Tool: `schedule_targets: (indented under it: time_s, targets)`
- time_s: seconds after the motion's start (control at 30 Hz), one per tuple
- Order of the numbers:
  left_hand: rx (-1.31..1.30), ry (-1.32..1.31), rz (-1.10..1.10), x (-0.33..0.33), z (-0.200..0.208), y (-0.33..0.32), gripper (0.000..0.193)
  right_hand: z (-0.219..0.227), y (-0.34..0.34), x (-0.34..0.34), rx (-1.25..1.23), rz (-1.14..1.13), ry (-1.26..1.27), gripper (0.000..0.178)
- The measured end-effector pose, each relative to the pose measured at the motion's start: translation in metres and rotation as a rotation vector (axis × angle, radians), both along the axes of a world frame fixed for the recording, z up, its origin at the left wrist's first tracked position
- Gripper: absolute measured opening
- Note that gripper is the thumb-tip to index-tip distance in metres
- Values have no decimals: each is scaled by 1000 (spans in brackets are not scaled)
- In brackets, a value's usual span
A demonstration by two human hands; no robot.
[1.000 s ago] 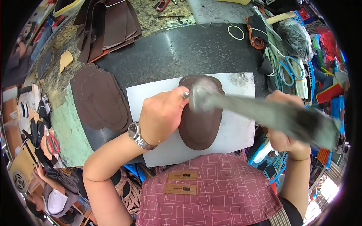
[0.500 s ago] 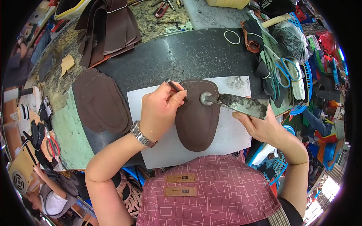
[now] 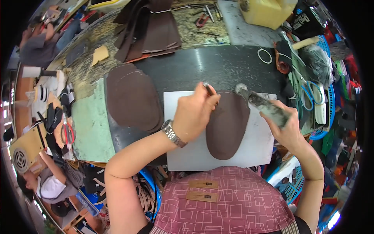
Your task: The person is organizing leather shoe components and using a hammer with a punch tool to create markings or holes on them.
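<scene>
My left hand (image 3: 193, 117), with a metal watch on its wrist, pinches a dark slim rod-like punch (image 3: 209, 89). It is over the upper left edge of a brown sole-shaped leather piece (image 3: 228, 134), and the punch's lower tip is hidden by the fingers. The leather lies on a white board (image 3: 259, 150). My right hand (image 3: 287, 126) is closed round a worn grey metal hammer (image 3: 269, 108). Its round head is by the leather's upper right edge, apart from the punch.
To the left lies a stack of similar brown leather pieces (image 3: 132, 97). Long brown leather strips (image 3: 161, 33) lie at the back. At the right are blue-handled scissors (image 3: 311, 95) and a white rubber ring (image 3: 265, 56). A yellowish container (image 3: 269, 13) stands at the far back.
The hammer head has moved away from the punch, toward the leather's upper right edge, and the hammer is tilted more. My left hand keeps the punch at the upper leather. The whole view has shifted.
</scene>
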State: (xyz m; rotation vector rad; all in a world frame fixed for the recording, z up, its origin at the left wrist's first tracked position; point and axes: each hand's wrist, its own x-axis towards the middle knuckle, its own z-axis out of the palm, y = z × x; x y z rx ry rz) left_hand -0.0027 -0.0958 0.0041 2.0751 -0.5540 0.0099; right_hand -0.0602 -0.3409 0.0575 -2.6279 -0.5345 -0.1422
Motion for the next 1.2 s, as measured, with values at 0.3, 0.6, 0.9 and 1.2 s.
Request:
schedule_targets:
  time_s: [0.3, 0.6, 0.9, 1.2]
  targets:
    - [647, 23, 322, 52, 4, 171, 19, -24, 47, 52, -11, -17, 366, 40]
    - [796, -313, 457, 21, -7, 144, 11, -21, 59, 62, -178, 113, 247, 44]
    - [427, -265, 454, -2, 33, 141, 7, -23, 61, 53, -234, 39, 432, 41]
    - [9, 384, 115, -16, 61, 99, 11, -29, 55, 74, -41, 26, 283, 29]
